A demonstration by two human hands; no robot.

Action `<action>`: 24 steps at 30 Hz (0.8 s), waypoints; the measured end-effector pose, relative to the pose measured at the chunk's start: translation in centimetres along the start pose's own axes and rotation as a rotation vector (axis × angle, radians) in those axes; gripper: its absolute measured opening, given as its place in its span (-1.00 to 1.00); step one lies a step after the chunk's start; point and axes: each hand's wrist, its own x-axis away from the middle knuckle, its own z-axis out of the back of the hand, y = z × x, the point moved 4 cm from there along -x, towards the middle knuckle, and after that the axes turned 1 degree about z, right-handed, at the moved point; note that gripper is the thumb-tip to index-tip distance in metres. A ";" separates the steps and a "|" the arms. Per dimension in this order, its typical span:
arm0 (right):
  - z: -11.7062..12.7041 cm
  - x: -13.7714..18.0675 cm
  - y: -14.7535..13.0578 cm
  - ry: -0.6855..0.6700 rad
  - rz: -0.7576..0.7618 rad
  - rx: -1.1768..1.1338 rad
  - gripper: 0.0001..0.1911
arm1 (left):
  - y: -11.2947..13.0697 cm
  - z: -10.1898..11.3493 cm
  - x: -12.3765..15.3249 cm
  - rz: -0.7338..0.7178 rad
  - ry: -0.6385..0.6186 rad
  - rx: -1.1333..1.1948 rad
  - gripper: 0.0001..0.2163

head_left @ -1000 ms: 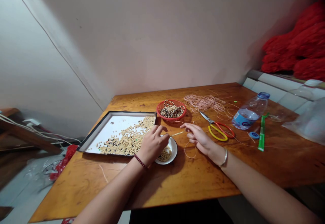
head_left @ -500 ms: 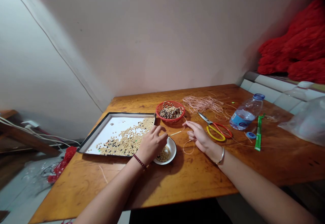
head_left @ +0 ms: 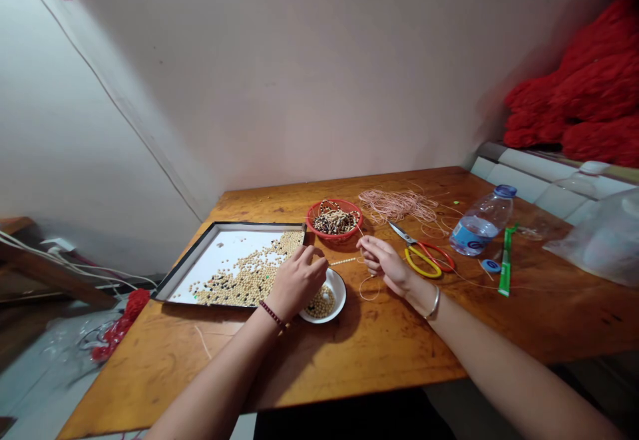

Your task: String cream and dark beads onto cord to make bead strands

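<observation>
My left hand (head_left: 299, 279) is above the near right corner of the bead tray, partly over a small white bowl (head_left: 341, 295) of beads. Its fingers are curled together, and their tips are too hidden to show what they hold. A short string of pale beads (head_left: 343, 261) stretches between my two hands; whether the left fingers touch it I cannot tell. My right hand (head_left: 383, 261) is closed in a pinch on a thin pinkish cord (head_left: 370, 289), which loops below the fingers. The shallow black-rimmed tray (head_left: 210, 235) contains many cream beads mixed with dark ones.
Behind my hands a red basket (head_left: 309, 225) contains strung beads, beside tangled pink cord (head_left: 399, 205). Scissors (head_left: 423, 261) with yellow and red handles lie right of my right hand. Farther right are a water bottle (head_left: 474, 230), a blue cap (head_left: 490, 265) and a green packet (head_left: 506, 263).
The left fingers have drawn closer together over the bowl. My right hand has shifted slightly left and up, still pinching the cord.
</observation>
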 end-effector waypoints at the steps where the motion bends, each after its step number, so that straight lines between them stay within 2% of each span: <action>1: 0.0 0.0 -0.1 0.000 0.012 0.040 -0.67 | 0.0 0.1 0.0 0.008 0.009 0.017 -0.93; 7: -0.1 -0.2 -1.2 0.032 0.235 0.330 -0.69 | -0.7 0.0 -0.1 0.151 0.017 0.220 -0.87; 15: 0.4 0.0 -1.0 0.013 0.394 0.715 -0.76 | -1.5 -0.4 -0.1 0.295 0.028 0.479 -0.82; 24: -0.3 0.5 -1.2 0.046 0.449 0.802 -0.79 | -2.0 -0.9 0.0 0.344 0.042 0.630 -0.85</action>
